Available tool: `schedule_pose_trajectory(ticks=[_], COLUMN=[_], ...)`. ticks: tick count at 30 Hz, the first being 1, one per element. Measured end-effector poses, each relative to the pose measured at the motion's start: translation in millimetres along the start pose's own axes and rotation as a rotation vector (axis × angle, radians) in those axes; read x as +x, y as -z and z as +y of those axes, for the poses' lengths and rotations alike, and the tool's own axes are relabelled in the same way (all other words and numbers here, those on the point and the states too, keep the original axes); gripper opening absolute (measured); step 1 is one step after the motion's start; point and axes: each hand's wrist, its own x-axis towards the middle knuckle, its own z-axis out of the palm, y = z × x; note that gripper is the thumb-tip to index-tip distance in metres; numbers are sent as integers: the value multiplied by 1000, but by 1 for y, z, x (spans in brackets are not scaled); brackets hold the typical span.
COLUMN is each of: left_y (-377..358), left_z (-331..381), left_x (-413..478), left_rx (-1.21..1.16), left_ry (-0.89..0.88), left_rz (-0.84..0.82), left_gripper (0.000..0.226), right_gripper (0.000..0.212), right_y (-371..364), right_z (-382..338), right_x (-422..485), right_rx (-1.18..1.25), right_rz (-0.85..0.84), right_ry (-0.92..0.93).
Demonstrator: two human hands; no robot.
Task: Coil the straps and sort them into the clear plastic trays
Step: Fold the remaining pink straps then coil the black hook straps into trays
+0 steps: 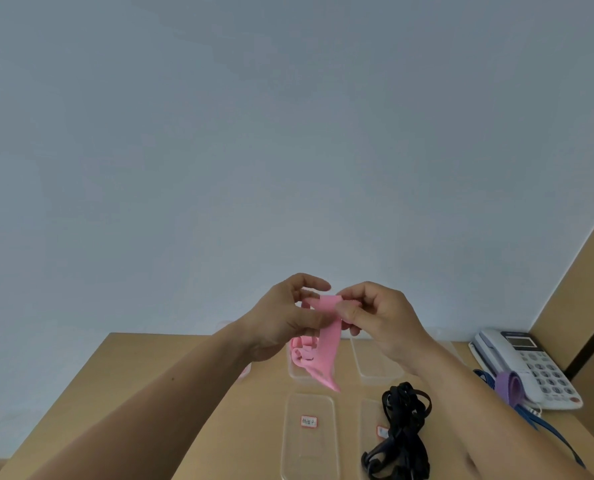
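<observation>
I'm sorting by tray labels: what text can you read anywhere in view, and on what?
Left tray label: red-bordered, characters too blurred to read.
Right tray label: partly covered by black straps, unreadable.
Telephone keypad and display: too small to read.

You've got the held strap (pixel 328 341) up between your left hand (pixel 281 320) and right hand (pixel 382 317), its tail hanging over the far-left tray (pixel 293 374), where coiled straps (pixel 302 353) lie inside. On the table (pixel 150 393) the far-right tray (pixel 375 362) sits beside it, the near-left tray (pixel 309 455) in front, and the tangled straps (pixel 404 434) lie across the near-right tray (pixel 370 420). Far right stands the telephone (pixel 527 362), with a rolled strap (pixel 510 384) against its left edge.
</observation>
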Motion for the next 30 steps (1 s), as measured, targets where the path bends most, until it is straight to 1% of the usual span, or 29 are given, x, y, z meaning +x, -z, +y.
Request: schedule_pose_trajectory(ticks=[1, 2, 5, 7, 9, 13, 15, 18, 22, 24, 26, 28, 30], left_y=[1, 1, 2, 2, 3, 3, 1, -1, -3, -4, -4, -5, -5], left_z=[0, 1, 5, 7, 8, 9, 8, 6, 2, 0, -1, -2, -4], left_x=[1, 2, 2, 1, 0, -1, 0, 4, 7, 8, 9, 9, 9], left_rx=[-21, -39, -31, 17, 58, 51, 26, -3, 6, 24, 74, 112, 115], left_ry=[32, 59, 96, 111, 125, 116, 102, 58, -32, -81, -131, -154, -126], left_rz=[-5, -12, -49, -78, -113, -186, -162, -83, -37, -36, -32, -35, -35], left_gripper=[51, 50, 34, 30, 31, 39, 41, 41, 34, 32, 33, 37, 48], right_gripper=[9, 11, 16, 19, 21, 24, 30, 36, 33, 32, 23, 17, 13], right_y=[0, 0, -1, -1, -1, 0, 0, 1, 4, 3, 1, 0, 0], right_z=[1, 2, 3, 3, 4, 7, 7, 5, 2, -1, -1, 1, 2], right_x=[0, 1, 1, 1, 0, -3, -4, -4, -3, 0, 2, 2, 1], right_rx=[-6, -17, -24, -34, -54, -117, -90, -70, 80, 72, 69, 45, 27], right_rz=[10, 20, 36, 40, 35, 23, 20, -1, -2, 14, -10, -9, 8], right_ry=[18, 30, 66, 97, 117, 145, 128, 92, 4, -41, -86, -70, -27])
